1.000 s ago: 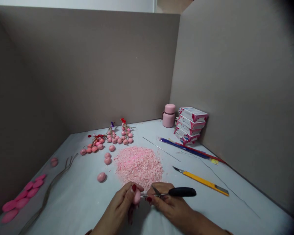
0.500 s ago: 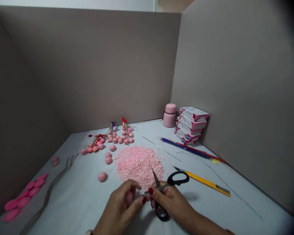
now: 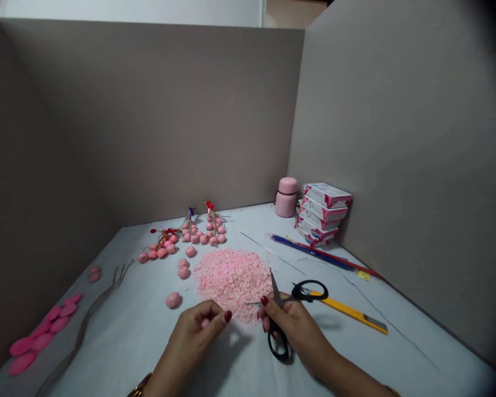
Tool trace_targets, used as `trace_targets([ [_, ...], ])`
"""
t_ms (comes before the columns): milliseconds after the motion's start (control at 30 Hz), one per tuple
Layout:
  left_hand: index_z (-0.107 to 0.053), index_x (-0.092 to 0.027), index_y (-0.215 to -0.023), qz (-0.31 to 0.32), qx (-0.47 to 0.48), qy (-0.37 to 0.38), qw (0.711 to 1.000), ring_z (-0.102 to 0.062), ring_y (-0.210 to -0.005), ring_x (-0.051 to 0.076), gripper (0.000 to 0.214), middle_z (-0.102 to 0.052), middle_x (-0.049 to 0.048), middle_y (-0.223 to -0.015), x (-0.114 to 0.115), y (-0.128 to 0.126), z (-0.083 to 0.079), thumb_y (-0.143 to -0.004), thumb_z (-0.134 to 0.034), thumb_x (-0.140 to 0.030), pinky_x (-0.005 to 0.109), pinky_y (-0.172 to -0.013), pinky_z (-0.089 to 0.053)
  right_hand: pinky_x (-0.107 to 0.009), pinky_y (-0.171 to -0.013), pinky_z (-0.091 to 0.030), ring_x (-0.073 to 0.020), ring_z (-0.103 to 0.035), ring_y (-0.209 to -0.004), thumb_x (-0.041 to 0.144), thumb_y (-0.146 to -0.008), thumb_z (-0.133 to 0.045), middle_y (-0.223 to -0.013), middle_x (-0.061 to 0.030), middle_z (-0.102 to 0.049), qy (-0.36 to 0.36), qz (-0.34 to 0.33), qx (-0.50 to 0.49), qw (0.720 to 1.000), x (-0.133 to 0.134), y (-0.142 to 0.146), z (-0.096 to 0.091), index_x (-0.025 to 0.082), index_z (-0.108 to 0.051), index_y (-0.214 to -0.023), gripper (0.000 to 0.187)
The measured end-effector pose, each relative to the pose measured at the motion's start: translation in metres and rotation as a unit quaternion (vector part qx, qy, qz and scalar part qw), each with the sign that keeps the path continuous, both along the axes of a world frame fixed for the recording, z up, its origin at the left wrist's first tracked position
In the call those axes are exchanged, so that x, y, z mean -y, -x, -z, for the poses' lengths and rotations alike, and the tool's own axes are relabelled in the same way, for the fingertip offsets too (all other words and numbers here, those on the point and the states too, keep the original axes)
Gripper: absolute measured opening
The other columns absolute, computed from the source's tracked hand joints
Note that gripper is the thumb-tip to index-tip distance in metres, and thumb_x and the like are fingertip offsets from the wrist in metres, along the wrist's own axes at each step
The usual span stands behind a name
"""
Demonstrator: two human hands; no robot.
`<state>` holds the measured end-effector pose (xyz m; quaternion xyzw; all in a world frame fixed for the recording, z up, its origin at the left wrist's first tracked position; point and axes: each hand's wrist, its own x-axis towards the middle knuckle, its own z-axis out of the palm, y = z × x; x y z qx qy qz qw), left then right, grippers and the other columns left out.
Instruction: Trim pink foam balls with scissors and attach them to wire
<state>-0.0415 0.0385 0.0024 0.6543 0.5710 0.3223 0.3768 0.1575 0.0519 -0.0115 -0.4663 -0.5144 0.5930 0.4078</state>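
1. Both hands are being held farther apart than half a second ago: the left hand [image 3: 192, 333] is being shifted leftward, and the scissors [image 3: 275, 288], whose blade tip was then being kept beside the left fingertips, are being carried well clear of them by the right hand [image 3: 293, 321].
2. One pink ball [image 3: 205, 322] is being enclosed by the curled left fingers, most of its surface being hidden. Whether anything thin is being pinched between thumb and forefinger cannot be told.
3. One pair of scissors is being gripped near the pivot by the right thumb and fingers, its two blades being kept spread, one pointing away, one leftward.
4. One heap of pink shavings [image 3: 233, 275] is being noted just beyond the hands.
5. Loose balls [image 3: 173, 300] are being counted: four left of the heap, two farther left.
6. Three tied bundles [image 3: 195, 239] are being recorded at the back; overlapping balls are being left uncounted.
7. Eight pink discs [image 3: 42, 341] are being counted at far left, beside the twine [image 3: 81, 332].
8. Rightward, one yellow knife [image 3: 347, 309] and one thin rod [image 3: 273, 253] are being logged.
9. One pink bottle [image 3: 286, 204] is being noted beside five stacked boxes [image 3: 326, 196].
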Motion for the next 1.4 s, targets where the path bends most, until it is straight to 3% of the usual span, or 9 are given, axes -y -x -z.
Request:
trace_targets([
  [100,-0.057,-0.019,-0.058,0.007,-0.093,-0.059,0.994,-0.040,-0.047,0.011,0.026,-0.048,-0.0047,-0.050,0.001,0.003,0.001,-0.079,-0.057,-0.033,0.022,-0.047,-0.028,-0.019,-0.044,-0.032,-0.0081,-0.040,-0.049,0.067,-0.073,-0.052,-0.055,0.0014,-0.050,0.000,-0.009,0.013,1.000,0.002,0.000,-0.001,0.014,-0.061,-0.065,0.054],
  [167,-0.066,-0.022,-0.077,0.020,-0.116,-0.103,0.988,-0.051,-0.059,0.015,0.012,-0.062,0.0000,-0.065,0.003,0.006,0.001,-0.080,-0.056,-0.027,0.024,-0.057,-0.037,-0.019,-0.043,-0.032,-0.0080,-0.040,-0.047,0.068,-0.073,-0.051,-0.055,0.0012,-0.050,-0.005,-0.021,0.026,0.999,0.003,0.000,-0.001,0.015,-0.061,-0.062,0.056],
  [233,-0.061,-0.026,-0.106,0.039,-0.076,-0.097,0.992,-0.057,-0.078,0.019,0.028,-0.066,0.0042,-0.093,0.004,0.010,0.002,-0.078,-0.059,-0.025,0.027,-0.071,-0.041,-0.020,-0.044,-0.033,-0.0083,-0.040,-0.047,0.069,-0.073,-0.050,-0.055,0.0013,-0.050,-0.014,-0.024,0.031,0.999,0.003,0.001,-0.001,0.015,-0.061,-0.062,0.056],
  [300,-0.054,-0.025,-0.115,0.063,-0.010,-0.041,0.997,-0.055,-0.089,0.021,0.039,-0.061,0.0058,-0.105,0.004,0.011,0.001,-0.077,-0.061,-0.027,0.030,-0.076,-0.041,-0.020,-0.043,-0.033,-0.0085,-0.040,-0.047,0.070,-0.072,-0.050,-0.056,0.0012,-0.050,-0.017,-0.020,0.034,0.999,0.003,0.001,0.000,0.015,-0.061,-0.062,0.056],
  [367,-0.054,-0.023,-0.111,0.089,0.073,0.044,0.992,-0.054,-0.088,0.020,0.032,-0.059,0.0039,-0.098,0.004,0.010,-0.003,-0.080,-0.058,-0.032,0.029,-0.076,-0.041,-0.020,-0.044,-0.033,-0.0085,-0.041,-0.047,0.069,-0.072,-0.050,-0.057,0.0008,-0.051,-0.019,-0.013,0.034,0.999,0.002,0.001,0.000,0.015,-0.060,-0.060,0.056],
  [533,-0.054,-0.020,-0.104,0.125,0.348,0.176,0.912,-0.058,-0.094,0.015,0.028,-0.063,0.0032,-0.094,0.007,0.000,-0.019,-0.084,-0.058,-0.040,0.028,-0.085,-0.040,-0.020,-0.043,-0.032,-0.0084,-0.041,-0.047,0.068,-0.071,-0.052,-0.055,0.0016,-0.050,-0.019,0.002,0.019,1.000,0.002,0.001,-0.001,0.015,-0.060,-0.063,0.055],
  [733,-0.065,-0.019,-0.095,0.077,0.418,0.241,0.873,-0.055,-0.073,0.008,0.029,-0.058,-0.0012,-0.083,0.015,-0.002,-0.027,-0.074,-0.071,-0.037,0.018,-0.065,-0.043,-0.019,-0.044,-0.032,-0.0083,-0.042,-0.047,0.069,-0.068,-0.055,-0.053,0.0024,-0.051,0.014,0.018,0.009,1.000,0.003,0.002,-0.002,0.015,-0.059,-0.068,0.054],
  [1100,-0.067,-0.026,-0.094,0.191,0.381,0.135,0.894,-0.049,-0.080,0.010,0.028,-0.055,-0.0014,-0.085,0.012,0.000,-0.016,-0.068,-0.077,-0.023,0.021,-0.071,-0.040,-0.019,-0.043,-0.031,-0.0082,-0.040,-0.047,0.068,-0.072,-0.052,-0.054,0.0022,-0.050,-0.009,0.014,0.011,1.000,0.004,0.001,-0.003,0.016,-0.057,-0.064,0.053],
  [1400,-0.063,-0.024,-0.088,0.186,0.333,0.076,0.921,-0.047,-0.080,0.011,0.022,-0.050,-0.0018,-0.087,0.011,-0.003,-0.021,-0.070,-0.075,-0.021,0.022,-0.072,-0.038,-0.020,-0.044,-0.031,-0.0082,-0.040,-0.046,0.067,-0.071,-0.054,-0.053,0.0024,-0.050,0.000,0.018,0.018,1.000,0.003,0.001,0.000,0.015,-0.057,-0.067,0.053],
])
